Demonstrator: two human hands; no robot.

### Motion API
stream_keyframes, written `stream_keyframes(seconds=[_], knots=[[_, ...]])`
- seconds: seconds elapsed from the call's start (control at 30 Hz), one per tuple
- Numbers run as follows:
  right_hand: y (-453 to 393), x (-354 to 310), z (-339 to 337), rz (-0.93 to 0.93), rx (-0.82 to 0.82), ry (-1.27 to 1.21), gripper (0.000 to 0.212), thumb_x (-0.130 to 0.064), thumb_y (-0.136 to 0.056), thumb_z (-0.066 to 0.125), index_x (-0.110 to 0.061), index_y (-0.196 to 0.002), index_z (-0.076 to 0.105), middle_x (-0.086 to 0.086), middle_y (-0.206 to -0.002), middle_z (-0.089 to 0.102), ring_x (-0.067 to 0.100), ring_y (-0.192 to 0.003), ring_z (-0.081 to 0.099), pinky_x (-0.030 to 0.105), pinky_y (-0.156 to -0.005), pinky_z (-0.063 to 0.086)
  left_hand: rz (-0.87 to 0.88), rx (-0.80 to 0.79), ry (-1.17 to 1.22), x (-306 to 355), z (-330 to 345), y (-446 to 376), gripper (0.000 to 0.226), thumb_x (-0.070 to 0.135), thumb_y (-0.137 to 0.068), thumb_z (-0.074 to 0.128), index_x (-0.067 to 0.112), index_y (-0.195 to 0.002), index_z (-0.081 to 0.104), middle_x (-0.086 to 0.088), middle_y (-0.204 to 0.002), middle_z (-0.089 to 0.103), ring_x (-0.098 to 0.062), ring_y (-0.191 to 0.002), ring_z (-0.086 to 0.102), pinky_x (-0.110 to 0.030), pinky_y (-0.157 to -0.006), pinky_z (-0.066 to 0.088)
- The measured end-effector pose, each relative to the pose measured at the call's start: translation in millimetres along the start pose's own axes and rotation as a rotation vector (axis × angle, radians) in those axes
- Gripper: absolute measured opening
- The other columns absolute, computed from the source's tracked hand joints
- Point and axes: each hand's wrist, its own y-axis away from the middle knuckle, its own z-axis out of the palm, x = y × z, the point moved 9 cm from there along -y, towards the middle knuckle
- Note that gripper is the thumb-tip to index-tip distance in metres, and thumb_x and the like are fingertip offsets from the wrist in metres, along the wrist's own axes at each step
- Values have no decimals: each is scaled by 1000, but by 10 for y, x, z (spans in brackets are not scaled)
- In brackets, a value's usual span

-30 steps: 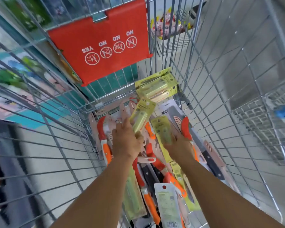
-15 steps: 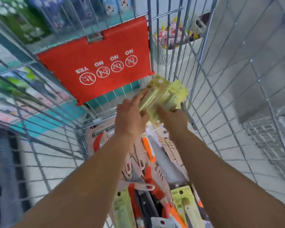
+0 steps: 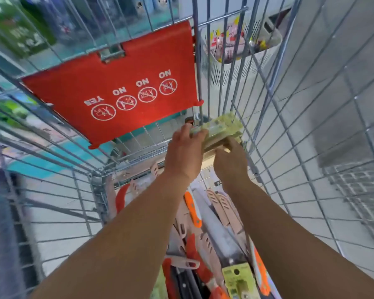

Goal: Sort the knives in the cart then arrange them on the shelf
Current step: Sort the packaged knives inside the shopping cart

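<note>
Knives in yellow-green packs [image 3: 218, 130] are held as a stack at the far end of the wire cart [image 3: 311, 130]; the left hand [image 3: 185, 154] and the right hand [image 3: 230, 164] each grip one side. More packed knives [image 3: 203, 234] lie below on the cart floor.

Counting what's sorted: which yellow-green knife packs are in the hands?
The stack of yellow-green packs at the cart's far end, held between left hand and right hand; another yellow-green pack lies loose below.

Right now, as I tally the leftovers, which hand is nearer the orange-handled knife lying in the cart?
Right. The right hand holds the yellow-green packs just above the orange-handled knife; the left hand holds them farther to the left.
</note>
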Motion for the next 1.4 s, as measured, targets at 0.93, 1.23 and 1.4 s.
stream_keyframes(seconds=[0.93,1.23,1.4], knots=[[1562,1324,-290,-172,-233,758,75,-11,-84,54,-29,-149,21,-1,-158,12,24,-144,19,41,-112,31,6,-320,16,227,700,2285,64,26,-89,56,16,-146,31,-11,-154,24,-28,-141,26,-43,-110,32],[1837,1652,-384,-178,-391,1028,64,-5,-81,55,-28,-139,39,-3,-153,21,29,-142,17,39,-110,31,27,-395,-33,349,822,2747,41,41,-101,27,25,-127,54,0,-151,28,-21,-143,17,-39,-114,20],[1799,1698,-484,-99,-398,880,57,0,-81,58,-20,-132,46,8,-142,30,30,-123,44,33,-95,44,-32,-431,-12,388,767,2939,50,53,-89,50,25,-131,50,-4,-143,34,-24,-138,21,-36,-115,19]])
